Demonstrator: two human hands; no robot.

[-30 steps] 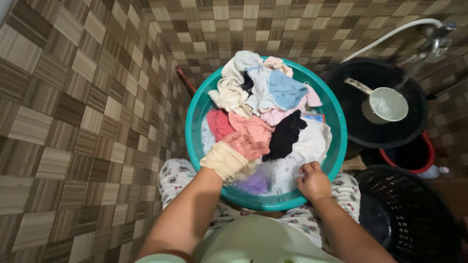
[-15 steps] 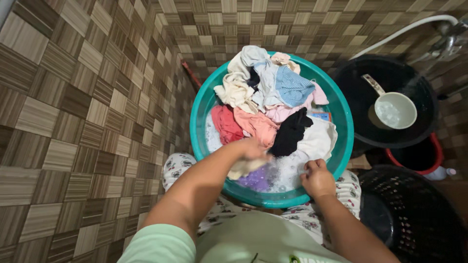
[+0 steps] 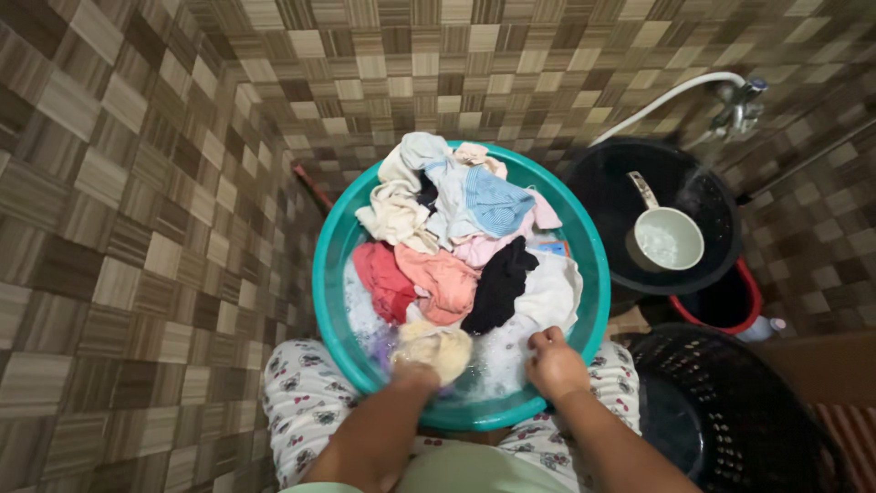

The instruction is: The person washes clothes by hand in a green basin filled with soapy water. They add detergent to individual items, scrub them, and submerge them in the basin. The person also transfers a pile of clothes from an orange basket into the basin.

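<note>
A teal basin (image 3: 330, 265) sat on the tiled floor (image 3: 137, 228) between the person's knees, heaped with wet laundry and suds. The left hand (image 3: 415, 372) was down in the near side of the basin, pressed into a cream cloth (image 3: 438, 347); its fingers were buried in the fabric, so how far they closed could not be told. The right hand (image 3: 552, 361) rested at the near right of the basin, fingers curled shut on the edge of a white garment (image 3: 552, 292) lying in the foam.

Farther back in the basin lay a red garment (image 3: 383, 278), a salmon one (image 3: 443, 278) and a black one (image 3: 499, 285), with a blue striped piece (image 3: 497, 201) on top of pale clothes at the far side. A small blue packet (image 3: 551, 246), flat and rectangular, peeked out by the basin's right wall.

To the right of the basin stood a black tub (image 3: 602, 183) holding a pale dipper (image 3: 664, 239), a red bucket (image 3: 753, 306) just past it, and a black mesh basket (image 3: 730, 402) nearest the person. A white hose (image 3: 657, 100) ran to a tap (image 3: 741, 105) beyond the tub.
</note>
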